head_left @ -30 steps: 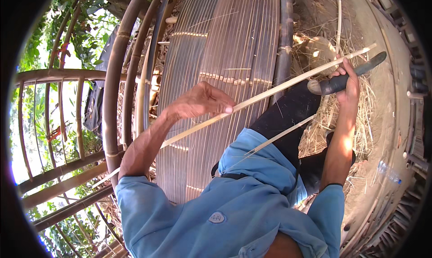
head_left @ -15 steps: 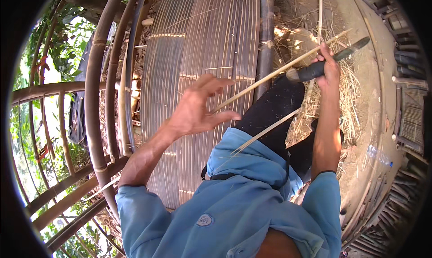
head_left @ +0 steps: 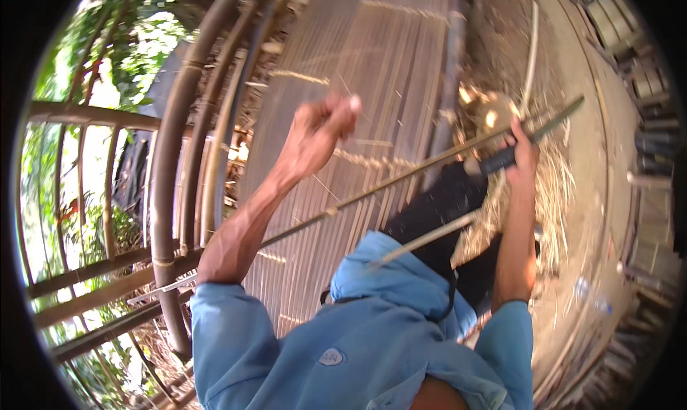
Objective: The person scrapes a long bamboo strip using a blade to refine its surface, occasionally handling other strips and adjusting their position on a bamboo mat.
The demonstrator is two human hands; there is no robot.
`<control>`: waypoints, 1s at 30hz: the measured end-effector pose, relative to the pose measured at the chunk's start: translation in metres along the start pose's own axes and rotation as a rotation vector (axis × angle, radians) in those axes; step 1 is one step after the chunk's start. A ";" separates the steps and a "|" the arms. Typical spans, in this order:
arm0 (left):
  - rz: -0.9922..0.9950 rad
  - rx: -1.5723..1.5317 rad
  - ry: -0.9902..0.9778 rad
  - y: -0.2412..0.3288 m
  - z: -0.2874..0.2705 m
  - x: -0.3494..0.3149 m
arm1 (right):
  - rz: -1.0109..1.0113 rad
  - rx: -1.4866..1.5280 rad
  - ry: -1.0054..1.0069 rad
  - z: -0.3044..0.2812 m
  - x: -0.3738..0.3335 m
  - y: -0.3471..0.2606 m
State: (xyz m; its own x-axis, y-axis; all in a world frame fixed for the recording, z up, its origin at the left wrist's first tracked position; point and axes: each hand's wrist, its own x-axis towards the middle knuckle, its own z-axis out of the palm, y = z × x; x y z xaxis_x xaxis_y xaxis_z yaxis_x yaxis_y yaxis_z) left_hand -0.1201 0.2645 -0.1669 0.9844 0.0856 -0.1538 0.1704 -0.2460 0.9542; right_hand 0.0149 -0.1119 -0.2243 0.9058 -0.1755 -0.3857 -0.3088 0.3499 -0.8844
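Spanning the ground ahead, a broad mat of thin pale bamboo slats (head_left: 372, 124) lies beside a curved frame of thick brown bamboo poles (head_left: 179, 159), with a heap of dry straw-coloured shavings (head_left: 551, 188) to the right. Across the scene runs a long thin split bamboo strip (head_left: 372, 192), slanting from lower left up to the right. The right hand (head_left: 521, 156) is clenched on a dark-handled knife with a long narrow blade (head_left: 533, 139), the blade touching the strip's upper end. The left hand (head_left: 318, 131) hovers loosely curled above the strip, fingers half apart, gripping nothing. No labels or signs show.
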 end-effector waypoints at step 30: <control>-0.026 0.693 0.508 -0.146 -0.059 0.012 | -0.187 -1.011 -0.505 0.096 -0.030 0.068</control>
State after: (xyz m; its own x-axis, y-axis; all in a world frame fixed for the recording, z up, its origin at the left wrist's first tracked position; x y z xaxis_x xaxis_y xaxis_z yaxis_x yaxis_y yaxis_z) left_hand -0.1358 0.3578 -0.2927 0.8691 0.4804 0.1175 0.3440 -0.7579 0.5543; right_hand -0.0049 0.0054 -0.2476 0.9046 0.3226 -0.2785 -0.0421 -0.5826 -0.8116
